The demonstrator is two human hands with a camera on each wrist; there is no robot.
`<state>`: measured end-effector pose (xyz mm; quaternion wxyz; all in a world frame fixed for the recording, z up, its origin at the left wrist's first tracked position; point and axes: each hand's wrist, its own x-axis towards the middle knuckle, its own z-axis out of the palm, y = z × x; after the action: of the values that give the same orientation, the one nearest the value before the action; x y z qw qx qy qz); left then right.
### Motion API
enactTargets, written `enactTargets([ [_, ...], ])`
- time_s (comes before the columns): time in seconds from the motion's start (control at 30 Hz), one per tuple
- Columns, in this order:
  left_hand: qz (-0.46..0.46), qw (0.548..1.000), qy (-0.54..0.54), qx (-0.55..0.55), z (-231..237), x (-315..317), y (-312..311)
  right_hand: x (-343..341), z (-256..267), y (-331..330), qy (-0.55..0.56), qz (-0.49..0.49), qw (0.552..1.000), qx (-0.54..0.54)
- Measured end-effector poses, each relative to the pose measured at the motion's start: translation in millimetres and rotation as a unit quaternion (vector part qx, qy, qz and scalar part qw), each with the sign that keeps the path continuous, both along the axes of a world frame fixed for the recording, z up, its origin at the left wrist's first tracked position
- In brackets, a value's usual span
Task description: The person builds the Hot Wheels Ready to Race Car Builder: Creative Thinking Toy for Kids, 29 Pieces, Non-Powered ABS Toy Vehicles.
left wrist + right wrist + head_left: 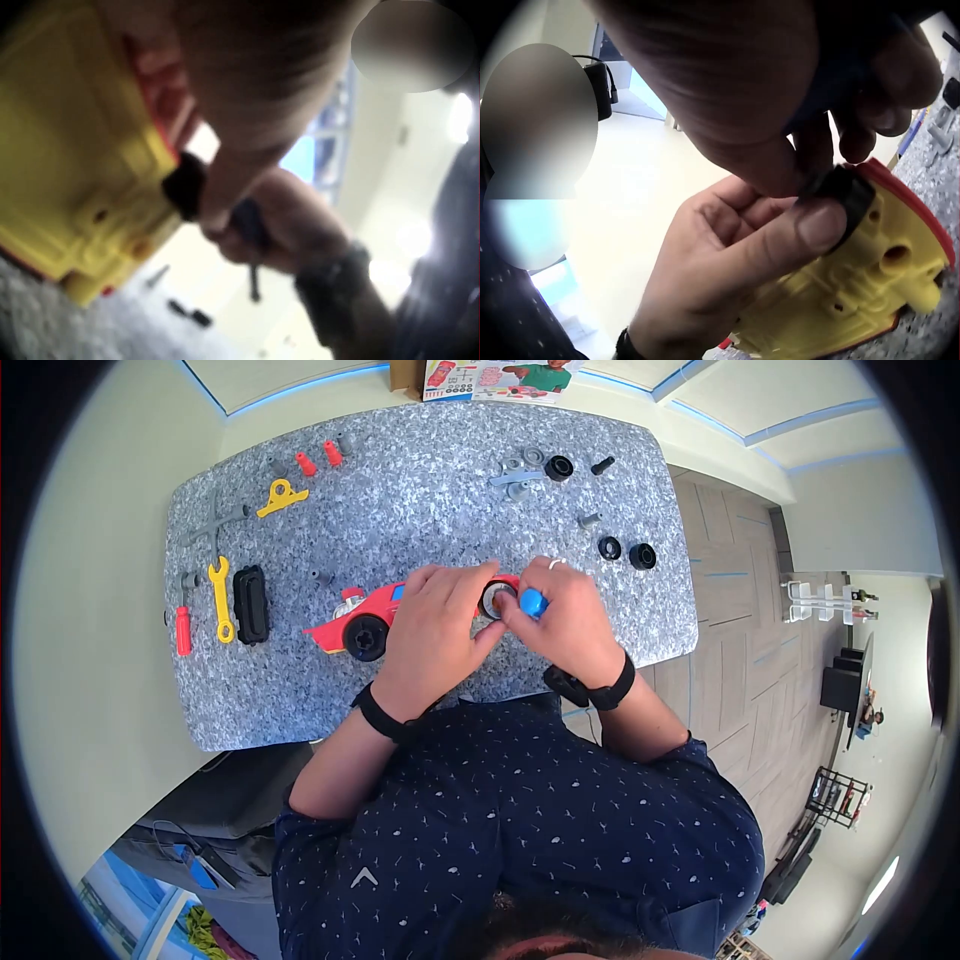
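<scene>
A red toy car [378,600] with a yellow underside [67,135] is tilted on its side between the hands. My left hand [435,630] grips its front part, and in the right wrist view the left thumb presses a black wheel [853,196]. The rear wheel [366,638] faces up to the left. Curled around a blue-handled tool [533,603], my right hand [570,620] has its thumb at the front wheel [497,601]. The tool's tip cannot be made out.
Black wheels [642,556] and grey pieces [518,490] lie at the right of the speckled table [400,480]. On the left are a yellow wrench [220,600], a black part [251,605], a red-handled tool [183,630], a yellow piece [283,498] and red pieces [332,453].
</scene>
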<state>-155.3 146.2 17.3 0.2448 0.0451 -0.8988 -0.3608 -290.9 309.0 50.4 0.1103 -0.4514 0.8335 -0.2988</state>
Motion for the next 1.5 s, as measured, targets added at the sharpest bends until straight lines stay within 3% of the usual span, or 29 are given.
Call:
enactTargets([
  [0.1,0.002,1.000,0.006,-0.002,-3,-1,1,8,0,-1,-0.057,-0.018,0.994,-0.094],
  [0.2,0.001,1.000,-0.001,-0.002,-2,-1,0,3,5,1,-0.080,0.022,0.983,-0.165],
  [0.4,0.013,1.000,0.000,0.002,-4,-1,2,-7,-26,11,-0.041,0.047,0.983,-0.172],
  [0.6,0.013,1.000,-0.005,-0.015,-9,-2,0,4,-25,9,0.093,0.016,0.985,-0.146],
  [0.8,0.003,1.000,-0.004,-0.022,-4,-2,-1,5,-20,7,0.072,0.035,0.988,-0.129],
  [1.0,-0.005,1.000,-0.008,-0.019,-2,-1,-3,-18,-27,20,-0.082,0.047,0.983,-0.159],
  [1.1,-0.003,1.000,-0.013,-0.021,2,1,-2,-42,-38,35,0.006,-0.118,0.983,-0.140],
  [1.2,-0.002,1.000,-0.009,-0.016,2,1,-2,-72,-42,43,0.138,-0.169,0.975,-0.034],
  [1.3,-0.003,1.000,-0.007,-0.020,2,-1,-2,-86,-56,48,0.166,-0.171,0.970,0.057],
  [1.5,-0.008,1.000,-0.008,-0.013,4,2,-3,-114,-64,38,0.138,-0.132,0.978,0.084],
])
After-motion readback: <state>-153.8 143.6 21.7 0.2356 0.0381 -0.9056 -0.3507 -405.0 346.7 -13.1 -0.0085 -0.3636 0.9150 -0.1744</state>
